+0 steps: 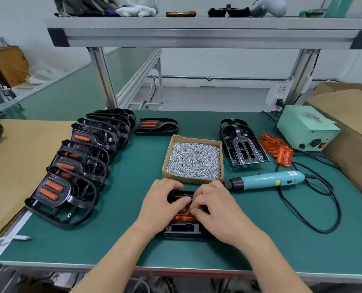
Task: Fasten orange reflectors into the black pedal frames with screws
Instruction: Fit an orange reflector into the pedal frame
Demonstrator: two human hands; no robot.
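Bare forearms enter from 6 o'clock and converge over the near middle of the green bench mat point(112, 240), wrists bent slightly inward. Left hand point(161, 206) lies knuckles up, its fingers curled over the far half of a black plastic pedal frame point(182, 230) and gripping it flat against the mat. Right hand point(213, 208) mirrors it from 3 o'clock, fingers bent and tips pinched at the edge of a translucent orange reflector point(183, 216) that sits inside the frame, between the two hands. Whether anything smaller is held in those fingertips cannot be told.

Just beyond the knuckles, at 12 o'clock, stands an open brown cardboard box point(192, 179) filled with small silver screws point(193, 160). At 2 o'clock a teal electric screwdriver point(266, 180) lies on its side, its tip pointing toward the right hand and its black cable looping on the mat. From 9 to 11 o'clock runs a leaning row of black frames fitted with orange reflectors point(78, 166), and one more fitted frame point(156, 126) lies alone past the box. At 1 o'clock is a stack of empty black frames point(242, 144), with a heap of loose orange reflectors point(278, 148) just beside it. Farther off at 2 o'clock sits a pale green power unit point(306, 127). Overhead at 12 o'clock spans an aluminium shelf point(207, 32).
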